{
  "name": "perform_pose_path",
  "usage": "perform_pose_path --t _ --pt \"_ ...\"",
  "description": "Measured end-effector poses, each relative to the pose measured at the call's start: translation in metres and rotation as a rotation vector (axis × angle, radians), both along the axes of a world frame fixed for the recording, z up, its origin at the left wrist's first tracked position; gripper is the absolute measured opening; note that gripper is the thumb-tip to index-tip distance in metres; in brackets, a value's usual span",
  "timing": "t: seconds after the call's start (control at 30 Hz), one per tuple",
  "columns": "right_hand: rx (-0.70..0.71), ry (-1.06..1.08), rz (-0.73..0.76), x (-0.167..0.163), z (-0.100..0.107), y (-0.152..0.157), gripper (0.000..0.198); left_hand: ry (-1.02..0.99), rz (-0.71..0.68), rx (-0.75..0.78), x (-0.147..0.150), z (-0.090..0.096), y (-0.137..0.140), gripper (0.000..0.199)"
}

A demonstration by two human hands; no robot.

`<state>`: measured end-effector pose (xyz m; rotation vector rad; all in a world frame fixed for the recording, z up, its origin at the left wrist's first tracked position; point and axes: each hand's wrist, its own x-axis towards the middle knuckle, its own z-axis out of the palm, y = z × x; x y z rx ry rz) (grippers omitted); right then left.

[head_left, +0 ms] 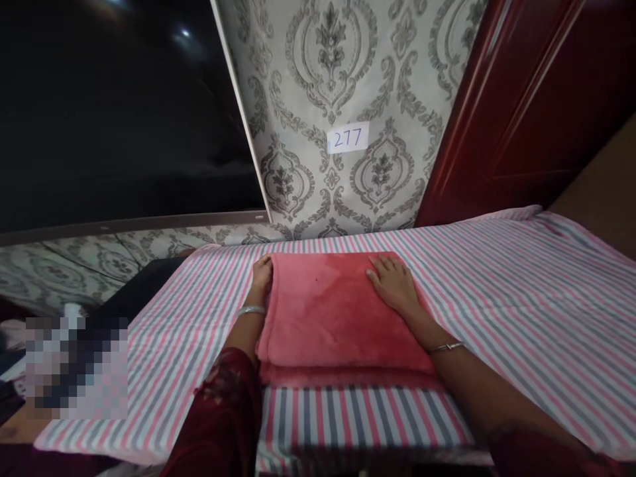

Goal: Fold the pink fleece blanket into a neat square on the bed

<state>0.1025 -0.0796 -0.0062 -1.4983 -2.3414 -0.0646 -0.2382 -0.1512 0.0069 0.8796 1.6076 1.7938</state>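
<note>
A folded pink plush blanket [338, 311] lies in the middle of the striped cloth, its layers showing along the near edge. My left hand [262, 273] is at its far left corner, fingers curled around the side edge and partly hidden by the fabric. Flat on top near the far right corner rests my right hand [396, 281], fingers spread and pressing on the pile. Darker brushed patches show on the blanket's upper surface. Each wrist wears a silver bangle.
A pink, white and grey striped cloth [521, 298] covers the table. Behind it stand a patterned wall with a paper marked 277 [348, 138], a large dark television [124, 119] at left, and a dark red wooden panel [536, 99] at right. The lower left is pixelated.
</note>
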Motion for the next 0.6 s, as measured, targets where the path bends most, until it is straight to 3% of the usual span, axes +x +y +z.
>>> perform_pose_path --t 0.23,0.47,0.6 --pt "-0.030 0.006 -0.017 -0.001 0.003 -0.002 0.055 0.010 0.039 -0.030 0.004 0.006 -0.002 0.021" --pt "-0.018 0.039 -0.010 -0.001 0.006 -0.005 0.054 0.043 -0.030 -0.093 0.022 0.015 -0.023 0.042" --pt "-0.009 0.060 0.003 -0.001 0.004 -0.005 0.055 0.113 0.086 -0.108 0.023 0.029 -0.043 0.035"
